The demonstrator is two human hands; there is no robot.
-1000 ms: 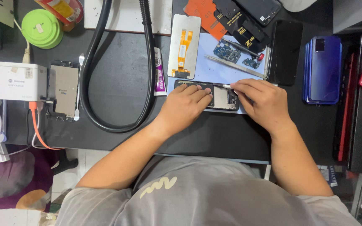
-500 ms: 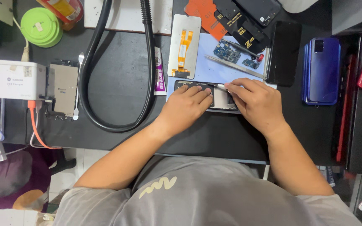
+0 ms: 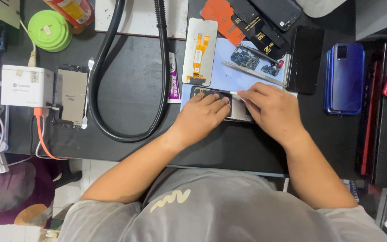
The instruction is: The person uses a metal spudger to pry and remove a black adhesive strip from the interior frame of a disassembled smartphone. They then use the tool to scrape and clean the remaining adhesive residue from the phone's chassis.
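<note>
On the desk (image 3: 126,94), the left hand (image 3: 200,118) presses flat on the opened phone (image 3: 211,95) to steady it, fingers together, while the right hand (image 3: 272,110) pinches a thin white tool (image 3: 234,93) at its edge, beside the blue mat (image 3: 229,74).

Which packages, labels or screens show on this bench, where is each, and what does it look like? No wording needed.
White charger box: left edge, squarish, small grey label.
Display panel: face down above the left hand, grey, orange flex strip.
Glue tube: left of the panel, white and purple.
Red can: top left, yellow label.
Black phone screen: right of the blue mat, dark.
Blue phone: far right, back up.
</note>
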